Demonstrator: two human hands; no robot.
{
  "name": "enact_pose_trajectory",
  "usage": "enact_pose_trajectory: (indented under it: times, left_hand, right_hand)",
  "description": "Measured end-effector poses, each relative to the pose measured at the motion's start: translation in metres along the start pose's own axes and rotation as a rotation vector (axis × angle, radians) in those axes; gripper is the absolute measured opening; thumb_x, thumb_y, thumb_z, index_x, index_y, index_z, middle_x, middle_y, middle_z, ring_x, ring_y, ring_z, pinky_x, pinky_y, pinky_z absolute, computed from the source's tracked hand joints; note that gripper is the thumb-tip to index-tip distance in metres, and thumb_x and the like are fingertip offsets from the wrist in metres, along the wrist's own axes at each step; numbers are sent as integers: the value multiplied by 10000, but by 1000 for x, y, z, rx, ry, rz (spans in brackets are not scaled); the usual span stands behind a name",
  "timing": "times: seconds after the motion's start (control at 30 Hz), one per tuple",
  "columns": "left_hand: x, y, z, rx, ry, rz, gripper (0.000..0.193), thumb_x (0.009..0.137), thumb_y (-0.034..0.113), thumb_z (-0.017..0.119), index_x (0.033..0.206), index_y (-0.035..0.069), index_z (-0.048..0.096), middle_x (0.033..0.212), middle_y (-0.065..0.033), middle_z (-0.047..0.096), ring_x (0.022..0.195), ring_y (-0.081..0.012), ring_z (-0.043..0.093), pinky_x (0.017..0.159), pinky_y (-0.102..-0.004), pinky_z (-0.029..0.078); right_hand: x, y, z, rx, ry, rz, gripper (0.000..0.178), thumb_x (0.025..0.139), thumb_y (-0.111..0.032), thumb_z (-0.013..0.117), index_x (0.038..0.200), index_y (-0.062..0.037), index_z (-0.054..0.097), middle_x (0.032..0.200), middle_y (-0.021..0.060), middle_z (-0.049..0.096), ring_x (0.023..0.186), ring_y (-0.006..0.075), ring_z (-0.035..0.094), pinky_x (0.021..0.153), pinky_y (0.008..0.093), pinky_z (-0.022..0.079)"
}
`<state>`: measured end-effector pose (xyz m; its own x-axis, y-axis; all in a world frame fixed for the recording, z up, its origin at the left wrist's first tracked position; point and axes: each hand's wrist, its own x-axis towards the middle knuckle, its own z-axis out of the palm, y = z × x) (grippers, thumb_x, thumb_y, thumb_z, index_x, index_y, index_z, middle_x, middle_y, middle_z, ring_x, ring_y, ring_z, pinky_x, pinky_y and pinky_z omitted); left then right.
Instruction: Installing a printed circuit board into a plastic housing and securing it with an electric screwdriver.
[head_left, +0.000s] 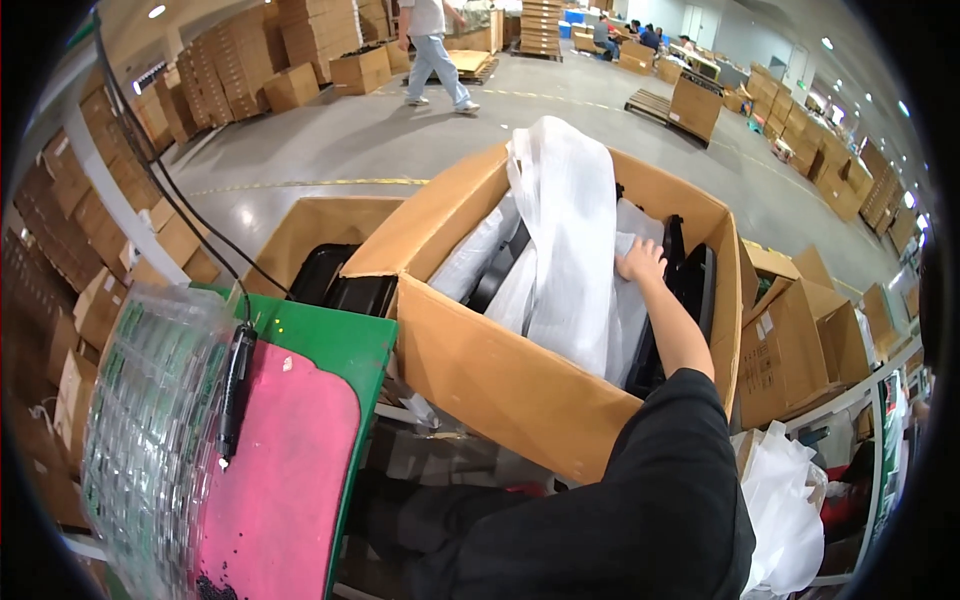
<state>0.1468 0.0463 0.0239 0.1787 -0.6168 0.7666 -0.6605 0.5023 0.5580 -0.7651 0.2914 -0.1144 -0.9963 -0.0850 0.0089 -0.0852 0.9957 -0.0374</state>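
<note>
My right hand (pixel 641 262) reaches into a large cardboard box (pixel 490 385) in front of me. Its fingers are a little apart and rest against white foam wrapping (pixel 628 300) in the box. Just left of the hand, a long white foam sheet (pixel 568 230) stands up out of the box and drapes over its contents. Black plastic parts (pixel 700 285) stand along the box's right side, and a dark part shows between wrapped pieces on the left. What lies under the foam is hidden. My left hand is out of view.
At left, a green board (pixel 378 345) carries a pink mat (pixel 300 430), a black corded screwdriver (pixel 236 390) and stacked clear plastic trays (pixel 150 420). Another box with black parts (pixel 325 270) sits behind. Open cartons (pixel 790 350) and crumpled white wrap (pixel 785 510) lie right. A person (pixel 435 55) walks beyond.
</note>
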Motion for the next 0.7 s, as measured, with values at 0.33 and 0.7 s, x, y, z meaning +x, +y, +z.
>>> enact_pose_trajectory:
  times: [0.33,0.7]
  left_hand:
    - [2,43,23,-265,-144,-268,217,911,75,622,1111,-8,637,856,-123,634,765,-215,600,704,-320,515]
    - [7,131,100,-158,-545,235,219,748,-56,616,959,4,626,812,-121,634,691,-236,627,609,-334,482]
  right_hand:
    - [-20,47,5,317,-185,430,392,834,-233,640,1192,-78,679,1241,121,670,1115,293,669,873,428,557]
    - [4,-13,-122,949,-81,-446,277,869,-232,593,715,-6,638,638,-46,520,572,68,462,533,280,347]
